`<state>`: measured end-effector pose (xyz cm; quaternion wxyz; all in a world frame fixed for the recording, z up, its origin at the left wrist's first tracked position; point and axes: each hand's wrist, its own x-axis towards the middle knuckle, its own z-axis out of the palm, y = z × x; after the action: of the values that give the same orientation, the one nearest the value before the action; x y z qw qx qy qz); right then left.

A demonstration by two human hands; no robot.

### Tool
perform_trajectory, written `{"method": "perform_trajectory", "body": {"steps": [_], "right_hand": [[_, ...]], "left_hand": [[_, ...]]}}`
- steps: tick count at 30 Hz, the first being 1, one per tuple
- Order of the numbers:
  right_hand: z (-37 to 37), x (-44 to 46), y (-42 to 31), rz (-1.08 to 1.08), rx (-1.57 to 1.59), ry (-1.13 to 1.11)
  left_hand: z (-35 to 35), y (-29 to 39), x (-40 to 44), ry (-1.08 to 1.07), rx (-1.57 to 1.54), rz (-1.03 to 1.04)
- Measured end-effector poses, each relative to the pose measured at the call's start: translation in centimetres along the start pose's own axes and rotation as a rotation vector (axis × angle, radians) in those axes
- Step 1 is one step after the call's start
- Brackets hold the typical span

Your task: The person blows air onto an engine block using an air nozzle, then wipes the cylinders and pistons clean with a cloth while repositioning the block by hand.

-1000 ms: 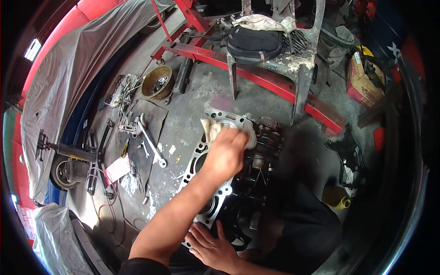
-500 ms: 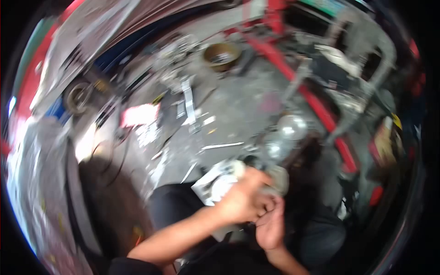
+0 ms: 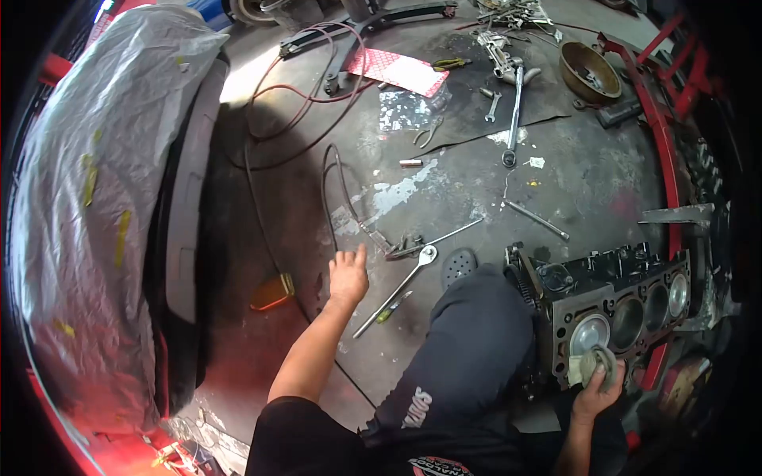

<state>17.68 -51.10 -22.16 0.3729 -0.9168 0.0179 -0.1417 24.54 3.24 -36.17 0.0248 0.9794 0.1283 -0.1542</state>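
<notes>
My left hand (image 3: 348,278) reaches out over the floor, empty, with the fingers loosely bent and the thumb apart. Just past it lies an air blow gun (image 3: 378,239) on a thin hose, and a ratchet (image 3: 399,292) is to its right. My right hand (image 3: 601,394) grips a folded grey-green rag (image 3: 597,363) at the near edge of the engine block (image 3: 571,309). Beside the rag is a shiny piston top (image 3: 590,333) in the nearest bore; more cylinders run away to the right.
A plastic-covered car (image 3: 95,206) stands at left. Over the floor lie a red hose (image 3: 305,95), a torque wrench (image 3: 517,119), pliers (image 3: 429,133), a metal bar (image 3: 538,220) and an orange-framed object (image 3: 272,293). A brown bowl (image 3: 587,75) sits near a red steel frame (image 3: 663,143).
The view has swung and cleared of blur. My hands, earlier close together, are now apart: the left stretched out over the floor, the right with the rag by the engine block.
</notes>
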Motion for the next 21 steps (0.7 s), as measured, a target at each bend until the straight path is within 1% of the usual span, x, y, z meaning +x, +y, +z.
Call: {"method": "perform_trajectory", "body": {"steps": [1,2,3,4,6,7,8,9,10,12,13,14,16,18,19,20,21], "right_hand": [[1.4,0.3,-1.3,0.125,0.040,0.137],[2.0,0.1,-2.4,0.249,0.094,0.271],[2.5,0.2,-3.2,0.311,0.108,0.335],[2.8,0.7,-3.6,0.327,0.061,0.366],[2.4,1.1,-4.2,0.248,0.082,0.274],[2.5,0.9,-3.9,0.234,0.054,0.295],[2.3,0.4,-3.6,0.234,0.017,0.302],[1.7,0.4,-3.7,0.216,-0.013,0.240],[1.4,0.5,-4.0,0.192,-0.017,0.179],[1.7,1.0,-4.9,0.194,-0.028,0.186],[1.9,1.3,-4.7,0.195,-0.039,0.209],[2.0,1.6,-4.8,0.199,-0.023,0.222],[1.8,1.9,-5.0,0.202,0.011,0.253],[1.0,2.4,-6.0,0.315,0.194,0.175],[0.6,2.6,-6.8,0.120,0.064,0.102],[1.0,3.0,-8.7,-0.167,-0.050,0.075],[1.9,3.9,-11.9,-0.257,-0.004,0.024]], "left_hand": [[5.2,0.1,2.5,-0.058,0.272,0.244],[6.9,0.0,3.8,-0.072,0.260,0.278],[8.4,-0.1,5.2,-0.002,0.363,0.395],[9.6,0.3,6.9,0.085,0.458,0.520],[11.9,0.1,10.7,0.049,0.444,0.591],[15.1,-0.8,12.1,0.204,0.367,0.612],[15.8,-1.0,12.9,0.060,0.328,0.626],[14.5,-0.3,13.0,-0.066,0.474,0.647],[14.4,-0.3,13.0,-0.125,0.326,0.615],[15.2,-2.9,12.6,-0.039,0.414,0.715],[13.7,-2.9,11.7,-0.058,0.419,0.738],[10.6,-3.1,10.9,-0.082,0.431,0.759],[3.2,-2.5,8.6,-0.078,0.270,0.586],[-3.4,-3.4,6.7,0.216,-0.065,0.525],[-8.6,-2.4,5.4,0.243,-0.117,0.525],[-14.0,-0.9,3.4,0.274,-0.170,0.519],[-18.8,0.1,1.4,0.253,-0.193,0.586]]}}
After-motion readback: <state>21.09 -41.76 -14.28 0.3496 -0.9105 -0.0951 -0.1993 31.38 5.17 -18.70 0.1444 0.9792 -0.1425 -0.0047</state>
